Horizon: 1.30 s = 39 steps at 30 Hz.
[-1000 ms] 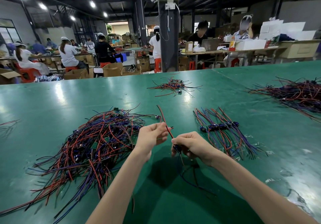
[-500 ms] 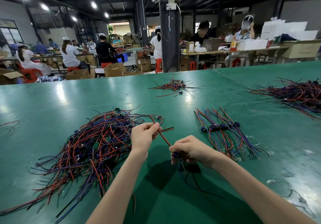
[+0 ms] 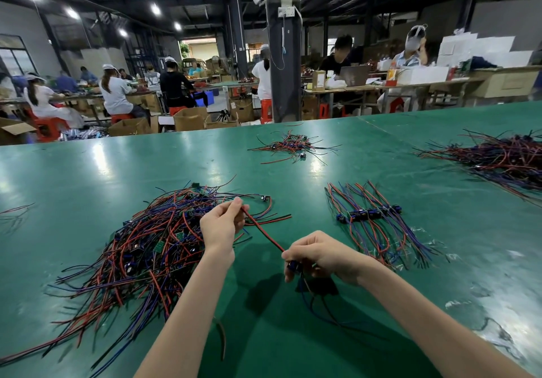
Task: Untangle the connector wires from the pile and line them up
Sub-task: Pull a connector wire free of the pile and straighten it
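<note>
Two hands stretch one wire above the counter.
The left hand point(image 3: 221, 225) pinches a red-and-black wire point(image 3: 264, 232) near its far end between thumb and fingertips. The right hand point(image 3: 319, 256) curls round the blue connector point(image 3: 293, 266) at the wire's near end, and darker leads hang from it down to the counter point(image 3: 117, 172). Just left of the hands lies one big pile point(image 3: 140, 248) of tangled red, blue and black wires, with the left hand over its edge. To the right lies one sorted row point(image 3: 369, 216), connectors side by side and leads fanned both ways; how many it holds I cannot tell. Two more heaps sit farther off: a small tangle point(image 3: 290, 144) ahead and a large tangle point(image 3: 504, 159) at far right. Beyond the counter, open cardboard boxes point(image 3: 187, 118) stand on the floor, contents unclear.
</note>
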### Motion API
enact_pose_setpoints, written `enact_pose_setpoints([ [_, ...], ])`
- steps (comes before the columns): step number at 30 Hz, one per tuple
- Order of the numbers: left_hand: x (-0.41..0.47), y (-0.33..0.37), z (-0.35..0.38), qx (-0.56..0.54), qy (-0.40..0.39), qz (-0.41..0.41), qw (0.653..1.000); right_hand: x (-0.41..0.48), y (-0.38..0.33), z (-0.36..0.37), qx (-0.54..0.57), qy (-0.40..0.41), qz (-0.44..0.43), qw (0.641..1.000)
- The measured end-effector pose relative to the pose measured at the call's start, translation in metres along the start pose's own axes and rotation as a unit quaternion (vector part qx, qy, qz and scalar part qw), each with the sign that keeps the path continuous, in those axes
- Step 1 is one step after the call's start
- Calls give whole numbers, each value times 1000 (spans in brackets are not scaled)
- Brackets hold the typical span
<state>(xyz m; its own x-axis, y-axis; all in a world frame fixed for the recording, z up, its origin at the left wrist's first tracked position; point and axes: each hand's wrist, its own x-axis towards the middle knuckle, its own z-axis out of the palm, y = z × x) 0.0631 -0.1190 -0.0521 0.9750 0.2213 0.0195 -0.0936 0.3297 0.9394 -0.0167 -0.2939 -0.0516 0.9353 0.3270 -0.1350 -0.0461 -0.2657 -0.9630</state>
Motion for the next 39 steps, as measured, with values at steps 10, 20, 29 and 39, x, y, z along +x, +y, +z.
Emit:
enact_pose_setpoints([
  [10,-25,-2,18,172,-283,-126,935,14,3,-12,131,254,-25,958],
  [20,-53,-17,32,212,-383,-70,896,14,3,-15,162,270,-47,948],
  [29,-56,-11,34,191,-385,-109,896,16,6,-15,191,255,-68,945],
  [39,-55,-10,35,152,-356,-122,914,19,7,-18,301,172,-63,936],
])
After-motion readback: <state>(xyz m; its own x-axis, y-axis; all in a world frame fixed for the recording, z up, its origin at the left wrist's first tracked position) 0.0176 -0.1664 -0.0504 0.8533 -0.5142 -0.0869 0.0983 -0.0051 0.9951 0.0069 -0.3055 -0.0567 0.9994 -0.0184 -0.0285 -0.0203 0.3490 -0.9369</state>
